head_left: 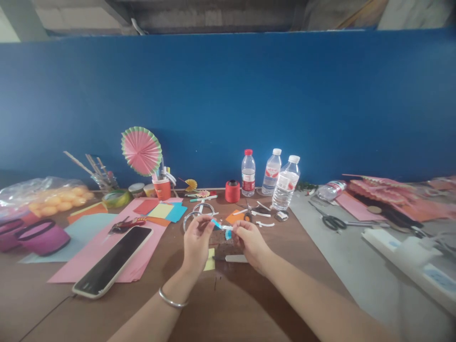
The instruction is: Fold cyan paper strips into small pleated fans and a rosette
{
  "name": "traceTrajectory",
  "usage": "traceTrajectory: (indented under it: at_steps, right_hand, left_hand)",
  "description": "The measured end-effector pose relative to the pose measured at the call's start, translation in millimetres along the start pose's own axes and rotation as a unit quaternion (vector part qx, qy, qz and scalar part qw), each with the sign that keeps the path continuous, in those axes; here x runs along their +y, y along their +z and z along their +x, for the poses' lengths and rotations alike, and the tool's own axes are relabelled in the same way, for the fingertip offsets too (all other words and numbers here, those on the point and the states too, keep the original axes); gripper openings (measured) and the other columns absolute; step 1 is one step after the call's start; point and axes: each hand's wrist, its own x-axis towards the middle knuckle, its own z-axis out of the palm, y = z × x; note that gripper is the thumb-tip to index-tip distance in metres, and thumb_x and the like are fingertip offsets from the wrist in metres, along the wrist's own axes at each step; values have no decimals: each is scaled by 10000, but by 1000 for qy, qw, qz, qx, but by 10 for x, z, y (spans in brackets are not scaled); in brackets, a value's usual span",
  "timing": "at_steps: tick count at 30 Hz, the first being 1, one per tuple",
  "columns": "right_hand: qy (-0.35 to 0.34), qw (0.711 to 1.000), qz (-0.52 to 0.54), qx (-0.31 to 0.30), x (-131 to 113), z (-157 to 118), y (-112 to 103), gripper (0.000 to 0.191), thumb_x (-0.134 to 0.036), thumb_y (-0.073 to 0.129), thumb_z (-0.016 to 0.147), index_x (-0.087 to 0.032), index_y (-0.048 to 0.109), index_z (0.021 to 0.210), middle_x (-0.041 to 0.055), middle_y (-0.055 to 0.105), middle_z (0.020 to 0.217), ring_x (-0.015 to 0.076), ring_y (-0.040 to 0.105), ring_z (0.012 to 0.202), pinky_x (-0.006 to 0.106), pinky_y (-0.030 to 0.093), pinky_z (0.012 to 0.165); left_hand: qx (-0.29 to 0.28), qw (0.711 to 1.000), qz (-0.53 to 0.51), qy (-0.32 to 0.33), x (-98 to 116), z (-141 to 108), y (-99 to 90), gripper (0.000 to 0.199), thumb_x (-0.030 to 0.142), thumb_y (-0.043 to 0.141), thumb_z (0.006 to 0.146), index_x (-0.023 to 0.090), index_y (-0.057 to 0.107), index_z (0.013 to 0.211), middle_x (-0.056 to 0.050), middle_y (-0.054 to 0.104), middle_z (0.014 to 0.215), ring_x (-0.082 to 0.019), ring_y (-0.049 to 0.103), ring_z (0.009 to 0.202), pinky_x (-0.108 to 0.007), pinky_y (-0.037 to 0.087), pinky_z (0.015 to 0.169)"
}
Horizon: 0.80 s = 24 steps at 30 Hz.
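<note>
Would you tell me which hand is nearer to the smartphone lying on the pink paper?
Left. The left hand is just right of the smartphone; the right hand is farther right, beyond it.

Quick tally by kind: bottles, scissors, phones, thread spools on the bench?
Water bottles: 4, three upright, one lying down
Scissors: 1 clear pair
Phones: 1
Red thread spools: 1
Total: 7

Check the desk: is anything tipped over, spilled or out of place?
One water bottle lies on its side right of the three upright bottles; no spill shows. White paper scraps lie scattered beyond the hands. Nothing else stands out.
</note>
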Motion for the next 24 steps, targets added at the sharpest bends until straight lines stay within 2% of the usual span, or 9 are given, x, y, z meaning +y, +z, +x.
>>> traceTrajectory:
  at_steps: [5,9,11,13,15,17,20,22,24]
  right_hand:
    - [-23,999,-40,24,55,63,-55,28,-158,472,545,-172,449,554,-83,390,432,48,309,397,181,199,408]
    - [-61,986,-147,46,87,109,-140,47,-165,418,581,-180,452,553,-75,384,437,67,323,413,192,216,418]
    - [-115,960,-249,53,85,115,-184,107,-170,409,622,-181,454,525,-58,411,454,88,371,456,204,262,451]
    - [-169,919,-351,59,71,102,-209,155,-185,420,671,-183,470,525,-40,459,497,111,426,515,218,306,497]
    - [-219,881,-414,63,49,70,-207,103,-191,451,699,-190,520,623,-24,519,585,131,469,571,233,344,537]
    - [-284,852,-438,43,21,23,-180,97,-168,486,704,-198,546,773,3,564,720,144,502,641,252,386,597]
    - [-369,816,-443,-40,-17,-55,-127,172,-149,514,734,-203,550,894,40,578,860,162,527,771,277,416,709]
    - [-393,804,-440,-73,-31,-94,-103,157,-171,533,756,-206,557,907,49,583,880,169,530,828,280,421,744]
    - [-399,803,-436,-79,-34,-113,-93,147,-185,550,759,-205,562,904,51,586,875,169,533,843,278,427,750]
  left_hand:
    - [37,991,-116,-55,-39,71,-13,171,278,606,722,186,547,854,-7,585,827,-130,588,759,-252,454,702]
    - [51,981,-169,-86,-25,82,-12,191,282,633,698,192,541,838,8,590,786,-109,583,694,-236,453,661]
    - [47,977,-184,-97,-20,82,-13,191,277,638,695,193,541,837,13,593,771,-102,579,686,-227,450,656]
    - [37,973,-201,-107,-25,79,-13,181,266,637,699,196,544,838,17,591,773,-96,577,698,-213,447,655]
    - [19,966,-224,-125,-40,71,-10,170,251,640,698,194,548,829,20,587,780,-91,574,711,-202,446,655]
    - [-17,953,-255,-163,-61,56,-2,167,241,646,695,187,550,820,15,586,777,-88,567,701,-195,449,643]
    - [-84,923,-296,-232,-79,21,22,148,231,635,710,176,551,819,6,584,765,-83,558,673,-193,454,624]
    - [-107,911,-310,-248,-75,-4,41,122,219,617,729,172,551,820,7,576,759,-78,552,663,-185,453,605]
    - [-119,908,-315,-248,-60,-24,56,104,208,604,742,170,549,821,8,567,760,-78,547,665,-178,450,582]
